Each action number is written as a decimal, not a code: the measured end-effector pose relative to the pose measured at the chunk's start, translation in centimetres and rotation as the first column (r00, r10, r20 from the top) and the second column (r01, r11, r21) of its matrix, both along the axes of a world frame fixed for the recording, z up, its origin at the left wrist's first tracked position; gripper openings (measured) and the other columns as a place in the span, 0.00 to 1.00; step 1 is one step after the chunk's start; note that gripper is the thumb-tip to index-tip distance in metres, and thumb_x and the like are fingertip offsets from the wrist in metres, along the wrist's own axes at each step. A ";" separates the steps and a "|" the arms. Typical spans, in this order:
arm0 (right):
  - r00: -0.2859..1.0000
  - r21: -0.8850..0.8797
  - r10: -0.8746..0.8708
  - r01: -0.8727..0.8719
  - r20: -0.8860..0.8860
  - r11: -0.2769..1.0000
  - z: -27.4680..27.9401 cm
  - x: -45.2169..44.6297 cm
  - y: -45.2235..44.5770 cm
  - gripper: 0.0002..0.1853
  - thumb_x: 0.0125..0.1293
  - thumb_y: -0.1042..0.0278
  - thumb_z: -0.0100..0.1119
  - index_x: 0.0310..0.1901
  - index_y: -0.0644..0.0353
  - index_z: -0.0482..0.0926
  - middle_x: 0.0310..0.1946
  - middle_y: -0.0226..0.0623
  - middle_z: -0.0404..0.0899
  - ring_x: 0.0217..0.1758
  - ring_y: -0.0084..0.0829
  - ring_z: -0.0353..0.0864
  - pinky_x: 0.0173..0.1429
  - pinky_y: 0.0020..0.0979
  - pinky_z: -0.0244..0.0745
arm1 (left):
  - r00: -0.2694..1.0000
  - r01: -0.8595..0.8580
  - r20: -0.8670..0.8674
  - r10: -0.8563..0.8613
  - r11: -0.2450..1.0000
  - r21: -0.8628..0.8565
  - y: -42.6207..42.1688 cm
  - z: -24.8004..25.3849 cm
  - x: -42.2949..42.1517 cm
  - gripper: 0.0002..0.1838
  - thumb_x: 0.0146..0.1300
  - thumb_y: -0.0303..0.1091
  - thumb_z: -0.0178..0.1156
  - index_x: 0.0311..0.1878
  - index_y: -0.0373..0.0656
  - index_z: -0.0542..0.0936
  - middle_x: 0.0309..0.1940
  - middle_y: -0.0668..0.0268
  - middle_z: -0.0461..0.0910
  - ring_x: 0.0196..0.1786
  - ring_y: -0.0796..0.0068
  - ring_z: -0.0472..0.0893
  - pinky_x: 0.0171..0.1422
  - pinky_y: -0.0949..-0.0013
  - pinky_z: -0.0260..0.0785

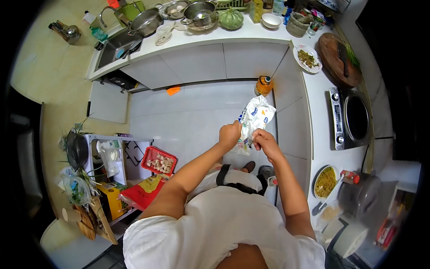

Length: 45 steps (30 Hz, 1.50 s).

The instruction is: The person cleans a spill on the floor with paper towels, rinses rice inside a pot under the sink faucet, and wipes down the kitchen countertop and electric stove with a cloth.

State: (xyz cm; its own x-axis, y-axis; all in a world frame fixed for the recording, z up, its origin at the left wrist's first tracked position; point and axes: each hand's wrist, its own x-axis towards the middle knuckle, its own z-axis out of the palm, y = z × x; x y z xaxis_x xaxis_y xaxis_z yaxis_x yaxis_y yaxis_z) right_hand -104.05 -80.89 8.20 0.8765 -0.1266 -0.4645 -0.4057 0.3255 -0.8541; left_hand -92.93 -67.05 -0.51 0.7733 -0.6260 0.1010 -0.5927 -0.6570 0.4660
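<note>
A crumpled white plastic bag (257,114) with blue and orange print hangs between both hands, above the tiled floor. My left hand (230,136) is closed on its left edge. On the lower right side of the bag, my right hand (264,142) has its fingers pinched together on the plastic. A clearer part of the bag droops below and between the hands. What the bag contains, if anything, cannot be made out. Just beyond the bag, a bottle of orange liquid (264,85) stands on the floor by the cabinets.
The counter (188,45) carries pots, a green squash (230,19) and a white bowl (271,20). On the right are a plate of food (307,58), a round chopping board (333,62) and a cooktop (356,117). A red basket (159,160) sits at left.
</note>
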 end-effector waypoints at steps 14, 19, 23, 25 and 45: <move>0.891 0.149 -0.443 0.426 0.102 0.892 -0.8 -3.7 -5.0 0.03 0.62 0.70 0.49 0.33 0.56 0.72 0.45 0.33 0.75 0.47 0.22 0.71 0.56 0.27 0.67 | 0.981 -0.169 -0.086 0.176 0.982 0.085 3.6 -3.7 4.6 0.18 0.67 0.42 0.51 0.28 0.37 0.77 0.24 0.43 0.79 0.29 0.40 0.79 0.36 0.45 0.71; 0.891 -0.113 -0.453 0.448 -0.018 0.887 -6.2 -7.0 -7.8 0.05 0.62 0.68 0.51 0.33 0.57 0.76 0.46 0.35 0.76 0.45 0.24 0.73 0.53 0.26 0.68 | 0.983 -0.112 -0.138 0.120 0.992 0.060 4.2 -3.9 4.8 0.19 0.68 0.42 0.51 0.28 0.35 0.75 0.25 0.44 0.78 0.30 0.41 0.78 0.36 0.47 0.68; 0.928 -0.510 -0.368 0.285 -0.067 0.812 -12.6 -9.4 -10.9 0.12 0.63 0.62 0.54 0.41 0.61 0.79 0.45 0.41 0.79 0.45 0.31 0.77 0.51 0.29 0.71 | 0.973 -0.055 -0.220 0.066 0.997 0.059 3.3 -3.1 3.6 0.19 0.68 0.43 0.51 0.28 0.36 0.76 0.24 0.45 0.78 0.29 0.41 0.78 0.35 0.47 0.68; 0.943 -0.741 -0.309 0.120 -0.123 0.661 -15.9 -10.7 -11.5 0.16 0.63 0.59 0.56 0.46 0.61 0.80 0.44 0.44 0.80 0.47 0.36 0.79 0.52 0.32 0.72 | 0.966 -0.016 -0.256 0.024 0.999 0.034 2.7 -3.1 2.7 0.19 0.68 0.43 0.52 0.27 0.36 0.76 0.22 0.46 0.77 0.27 0.43 0.77 0.33 0.48 0.66; 0.343 0.503 -0.939 0.806 0.033 0.313 -3.4 -20.8 -14.2 0.20 0.69 0.69 0.45 0.60 0.67 0.68 0.57 0.46 0.75 0.59 0.40 0.76 0.66 0.43 0.70 | 0.487 0.691 -0.390 -0.782 0.617 -0.376 -28.1 13.1 -13.2 0.18 0.68 0.46 0.53 0.37 0.38 0.79 0.25 0.48 0.78 0.30 0.45 0.78 0.35 0.56 0.69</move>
State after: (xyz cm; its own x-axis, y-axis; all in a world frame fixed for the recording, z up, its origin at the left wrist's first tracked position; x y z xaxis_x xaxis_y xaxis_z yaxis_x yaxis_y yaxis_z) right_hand -124.90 -95.11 4.77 0.4227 -0.7947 -0.4357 0.5349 0.6068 -0.5879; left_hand -106.14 -95.15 12.56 -0.0023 -0.9998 0.0190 -0.4934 0.0177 0.8696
